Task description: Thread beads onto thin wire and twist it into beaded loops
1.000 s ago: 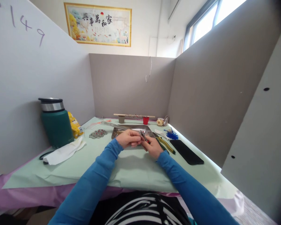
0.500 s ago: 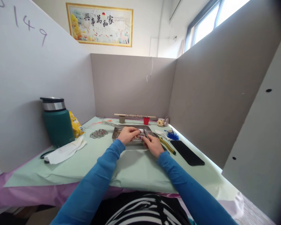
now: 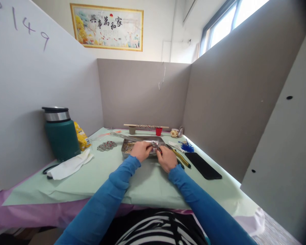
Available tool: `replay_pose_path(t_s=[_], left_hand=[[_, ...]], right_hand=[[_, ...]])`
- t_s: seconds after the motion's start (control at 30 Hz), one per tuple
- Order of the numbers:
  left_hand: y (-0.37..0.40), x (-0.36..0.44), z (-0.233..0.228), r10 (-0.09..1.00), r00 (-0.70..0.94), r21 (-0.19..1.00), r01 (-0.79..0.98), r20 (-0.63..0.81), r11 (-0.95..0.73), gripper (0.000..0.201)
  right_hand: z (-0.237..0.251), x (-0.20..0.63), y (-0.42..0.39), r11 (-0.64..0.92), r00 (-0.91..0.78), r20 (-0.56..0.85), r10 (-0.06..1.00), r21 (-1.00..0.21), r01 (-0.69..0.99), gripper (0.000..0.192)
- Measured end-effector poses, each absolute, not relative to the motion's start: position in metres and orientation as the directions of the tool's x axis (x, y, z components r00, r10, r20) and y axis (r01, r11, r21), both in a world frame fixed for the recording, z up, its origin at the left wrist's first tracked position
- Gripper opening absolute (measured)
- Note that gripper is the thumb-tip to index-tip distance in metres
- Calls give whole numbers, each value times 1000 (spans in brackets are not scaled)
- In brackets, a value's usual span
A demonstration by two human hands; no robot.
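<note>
Over the near side of a metal tray [image 3: 124, 153], my left hand [image 3: 142, 151] is closed in a pinch. What lies between its fingertips is too small to make out. My right hand [image 3: 167, 158] is wrapped round small pliers [image 3: 156, 146], whose tips point up and left, close to the left fingertips. Small beads [image 3: 129, 147] lie in the left part of the tray, and a bundle of thin wires [image 3: 121, 135] rests across its back left rim. Part of the tray is hidden by my hands.
Yellow-handled pliers [image 3: 182, 159] and a black phone [image 3: 203, 165] lie right of my hands. Beaded wirework [image 3: 106, 146] sits left of the tray. A beaded stick [image 3: 146, 126] spans two cups behind. A green bottle [image 3: 62, 139] and white cloth [image 3: 70, 165] are further left.
My left hand has moved slightly right and turned, uncovering more beads in the tray. The pliers in my right hand have swung further left, towards the left fingertips.
</note>
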State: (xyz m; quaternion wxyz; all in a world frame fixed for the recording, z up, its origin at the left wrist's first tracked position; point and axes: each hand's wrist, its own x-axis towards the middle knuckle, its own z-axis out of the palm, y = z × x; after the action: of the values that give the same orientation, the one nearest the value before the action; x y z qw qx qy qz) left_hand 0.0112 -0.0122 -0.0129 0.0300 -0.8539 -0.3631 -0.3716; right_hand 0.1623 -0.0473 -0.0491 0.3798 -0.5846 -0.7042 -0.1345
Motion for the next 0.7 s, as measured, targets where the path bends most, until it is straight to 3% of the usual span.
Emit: replay_pose_path(t_s=[0.23, 0.37, 0.43, 0.53, 0.63, 0.7], left_hand=[[-14, 11, -11, 631, 501, 162, 694, 592, -702, 24], [-18, 12, -9, 672, 482, 225, 693, 562, -685, 22], [-19, 13, -8, 715, 451, 322, 674, 535, -665, 21], [-20, 14, -7, 795, 406, 565, 560, 451, -606, 22], [-17, 16, -8, 865, 385, 824, 337, 321, -456, 16], [-16, 17, -8, 890, 381, 932, 157, 248, -327, 12]], right_hand=[[-51, 163, -47, 224, -41, 666, 745, -192, 956, 21], [-51, 162, -48, 180, -21, 644, 764, -181, 967, 23], [-50, 161, -48, 162, -4, 637, 771, -189, 969, 24], [-48, 159, -48, 161, 17, 639, 769, -219, 962, 24], [-47, 159, -49, 180, 31, 657, 753, -252, 951, 23], [-48, 159, -48, 206, 39, 684, 728, -272, 940, 23]])
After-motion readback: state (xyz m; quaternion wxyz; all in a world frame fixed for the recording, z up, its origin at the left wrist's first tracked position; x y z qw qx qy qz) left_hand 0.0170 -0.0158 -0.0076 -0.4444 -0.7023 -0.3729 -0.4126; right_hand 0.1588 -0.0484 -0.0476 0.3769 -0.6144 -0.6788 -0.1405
